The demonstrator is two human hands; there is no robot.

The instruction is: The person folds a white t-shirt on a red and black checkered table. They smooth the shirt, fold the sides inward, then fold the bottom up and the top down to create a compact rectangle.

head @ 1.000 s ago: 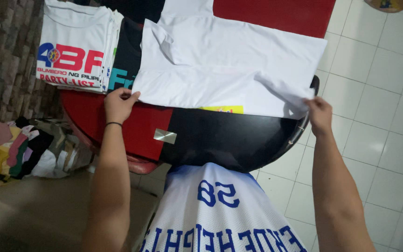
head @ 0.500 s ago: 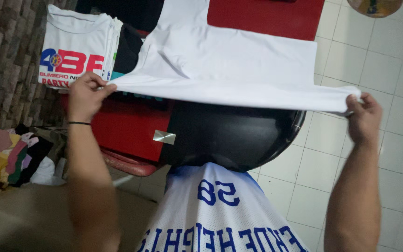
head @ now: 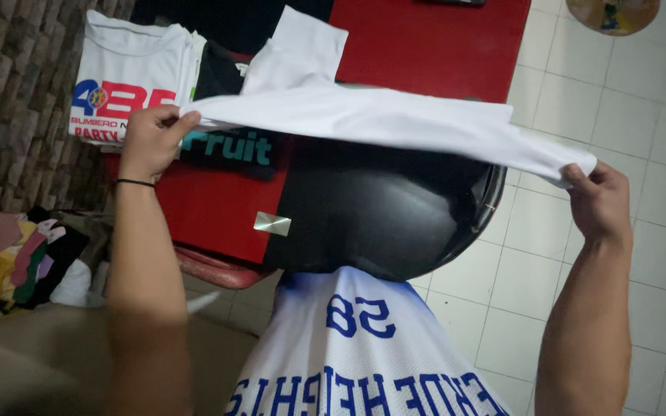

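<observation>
Both forearms reach forward and apart, the left hand [head: 148, 139] raised near a stack of folded printed shirts [head: 129, 81], the right hand [head: 599, 200] out over the tiled floor [head: 626, 108]. Each hand pinches one end of a white T-shirt [head: 379, 115], which stretches between them, lifted above the red and black tabletop [head: 217, 208]. The shirt hides most of a black shirt [head: 229, 150] beneath; the fingertips are buried in cloth.

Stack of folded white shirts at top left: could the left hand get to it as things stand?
Probably yes: the left hand is right beside the stack with nothing between, but it grips the white shirt.
</observation>
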